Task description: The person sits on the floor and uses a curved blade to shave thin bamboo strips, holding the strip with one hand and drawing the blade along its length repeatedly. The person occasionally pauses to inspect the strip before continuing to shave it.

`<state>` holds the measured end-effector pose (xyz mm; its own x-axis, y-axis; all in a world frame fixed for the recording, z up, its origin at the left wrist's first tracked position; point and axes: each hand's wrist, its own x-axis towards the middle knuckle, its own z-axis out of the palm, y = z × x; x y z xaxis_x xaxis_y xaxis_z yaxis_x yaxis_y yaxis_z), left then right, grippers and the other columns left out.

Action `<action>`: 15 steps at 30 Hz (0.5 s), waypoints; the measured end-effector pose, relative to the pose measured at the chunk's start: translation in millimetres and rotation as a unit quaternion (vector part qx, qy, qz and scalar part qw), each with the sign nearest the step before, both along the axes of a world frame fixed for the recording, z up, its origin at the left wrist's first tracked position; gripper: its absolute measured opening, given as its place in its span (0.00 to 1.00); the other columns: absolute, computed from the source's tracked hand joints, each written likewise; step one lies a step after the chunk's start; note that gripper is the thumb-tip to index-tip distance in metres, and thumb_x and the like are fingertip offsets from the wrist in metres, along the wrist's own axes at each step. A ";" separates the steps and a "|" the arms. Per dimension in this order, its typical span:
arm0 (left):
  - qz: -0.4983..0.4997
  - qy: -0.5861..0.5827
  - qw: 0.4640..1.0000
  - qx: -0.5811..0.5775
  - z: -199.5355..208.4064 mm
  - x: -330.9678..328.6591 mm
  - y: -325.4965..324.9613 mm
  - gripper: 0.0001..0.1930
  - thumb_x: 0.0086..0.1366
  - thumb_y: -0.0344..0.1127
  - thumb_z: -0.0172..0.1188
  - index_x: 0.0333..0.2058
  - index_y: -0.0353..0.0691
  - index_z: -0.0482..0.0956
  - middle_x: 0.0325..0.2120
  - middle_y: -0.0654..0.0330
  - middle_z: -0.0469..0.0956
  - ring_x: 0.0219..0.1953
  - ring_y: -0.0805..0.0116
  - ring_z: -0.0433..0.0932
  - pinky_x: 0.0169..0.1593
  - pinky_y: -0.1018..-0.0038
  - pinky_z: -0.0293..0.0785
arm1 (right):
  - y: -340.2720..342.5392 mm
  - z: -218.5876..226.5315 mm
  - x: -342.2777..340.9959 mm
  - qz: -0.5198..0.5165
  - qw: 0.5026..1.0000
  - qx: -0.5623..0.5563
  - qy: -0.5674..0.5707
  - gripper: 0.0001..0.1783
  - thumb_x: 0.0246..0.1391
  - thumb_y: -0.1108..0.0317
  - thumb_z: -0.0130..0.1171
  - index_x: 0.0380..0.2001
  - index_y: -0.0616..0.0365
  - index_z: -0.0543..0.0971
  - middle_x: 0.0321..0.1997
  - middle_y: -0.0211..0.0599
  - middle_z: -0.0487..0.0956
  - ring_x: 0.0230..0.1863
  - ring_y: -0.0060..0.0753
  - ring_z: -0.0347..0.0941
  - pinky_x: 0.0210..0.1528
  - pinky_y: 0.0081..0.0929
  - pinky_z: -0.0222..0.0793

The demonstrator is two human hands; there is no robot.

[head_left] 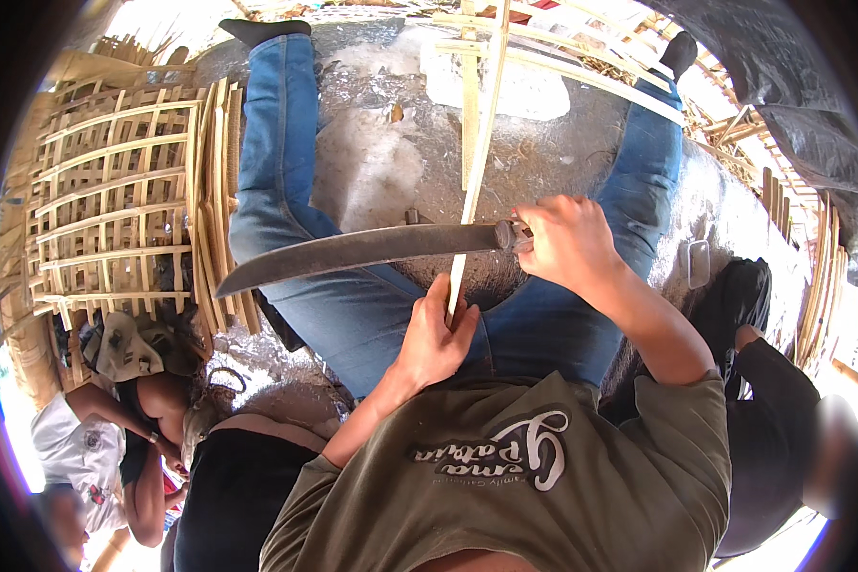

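Clamping one bamboo strip point(483, 133) and one machete point(372, 249) respectively, left hand point(436, 336) and right hand point(569, 240) sit apart.

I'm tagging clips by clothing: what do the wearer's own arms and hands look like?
The left hand and right hand are bare, with no gloves or wristwatch visible. The forearms are uncovered below short olive-green T-shirt sleeves.

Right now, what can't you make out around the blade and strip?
All in the head view:
- Handle: mostly covered by the right hand.
- Strip, near end: hidden in the left hand.
- Strip, far end: cut off by the upper edge.
- Strip's crossing: covered by the blade; contact unclear.
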<state>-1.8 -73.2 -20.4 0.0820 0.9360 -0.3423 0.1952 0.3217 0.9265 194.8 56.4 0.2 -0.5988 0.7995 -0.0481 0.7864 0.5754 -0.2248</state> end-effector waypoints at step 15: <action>0.036 -0.128 0.988 -0.075 -1.8 6.5 -5.7 0.12 0.69 0.28 0.57 0.47 0.33 0.67 0.16 0.66 0.67 0.20 0.79 0.62 0.25 0.75 0.60 | -9.6 7.7 10.6 -0.006 0.997 -0.074 0.032 0.06 0.36 0.70 0.62 0.23 0.54 0.78 0.18 0.39 0.78 0.22 0.47 0.80 0.28 0.41 0.78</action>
<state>4.7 -78.9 -22.3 0.1187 0.8833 -0.4535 -0.0677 0.4629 0.8838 205.3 46.8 7.9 -0.5945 0.7938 -0.1281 0.7743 0.5222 -0.3575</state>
